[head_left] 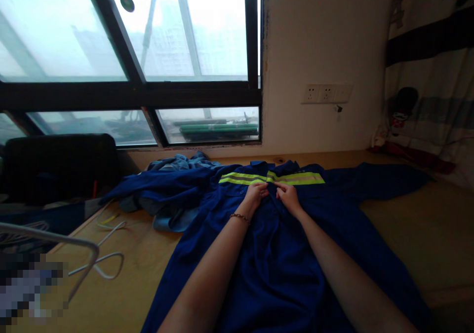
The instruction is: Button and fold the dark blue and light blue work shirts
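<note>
A dark blue work jacket (299, 264) lies spread out with its collar toward the wall and both sleeves stretched sideways. A yellow-green reflective strip (301, 178) crosses its chest, split at the front opening. My left hand (256, 195), with a beaded bracelet (240, 217) at the wrist, has its fingers closed on the edge of the front opening just under the strip. Opposite it, my right hand (289, 196) pinches the other side of the opening with bent fingers. What lies between the fingertips is too small to make out.
Light blue clothing (176, 217) is bunched under the left sleeve. A white cable (111, 269) and a bent metal rod (83, 241) are at the left on the wooden surface (144, 269). Behind are a window (192, 93), wall sockets (327, 93) and a curtain (433, 86).
</note>
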Available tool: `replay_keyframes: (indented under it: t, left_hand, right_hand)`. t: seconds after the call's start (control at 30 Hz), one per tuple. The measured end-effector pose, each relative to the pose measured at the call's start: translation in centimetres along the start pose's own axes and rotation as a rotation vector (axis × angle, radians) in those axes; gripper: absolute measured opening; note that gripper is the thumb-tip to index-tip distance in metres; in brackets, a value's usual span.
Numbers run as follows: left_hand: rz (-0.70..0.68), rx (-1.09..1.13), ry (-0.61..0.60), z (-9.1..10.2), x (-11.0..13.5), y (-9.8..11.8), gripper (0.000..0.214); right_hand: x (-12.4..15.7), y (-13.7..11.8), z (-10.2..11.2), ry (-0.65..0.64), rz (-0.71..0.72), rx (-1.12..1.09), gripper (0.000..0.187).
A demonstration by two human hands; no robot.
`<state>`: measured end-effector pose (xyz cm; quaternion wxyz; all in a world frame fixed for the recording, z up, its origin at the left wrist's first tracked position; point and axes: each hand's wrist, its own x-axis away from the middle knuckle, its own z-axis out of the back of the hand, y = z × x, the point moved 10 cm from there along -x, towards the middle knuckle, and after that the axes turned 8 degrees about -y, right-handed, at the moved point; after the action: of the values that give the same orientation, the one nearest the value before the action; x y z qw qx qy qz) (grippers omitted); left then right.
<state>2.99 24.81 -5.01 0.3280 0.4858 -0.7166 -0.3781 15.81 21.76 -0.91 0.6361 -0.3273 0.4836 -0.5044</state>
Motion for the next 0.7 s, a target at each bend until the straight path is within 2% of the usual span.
replay_keyframes:
  t: [0.43,0.7]
  left_hand:
    - [-0.022,0.045,0.020,0.2,0.0,0.0,0.018]
    - [-0.048,0.057,0.036,0.6,-0.3,-0.2,0.024]
  right_hand:
    - [-0.2,0.1,-0.2,-0.017,0.013,0.057,0.044]
    - [0.5,-1.8,-0.4,-0.042,0.113,0.089,0.049]
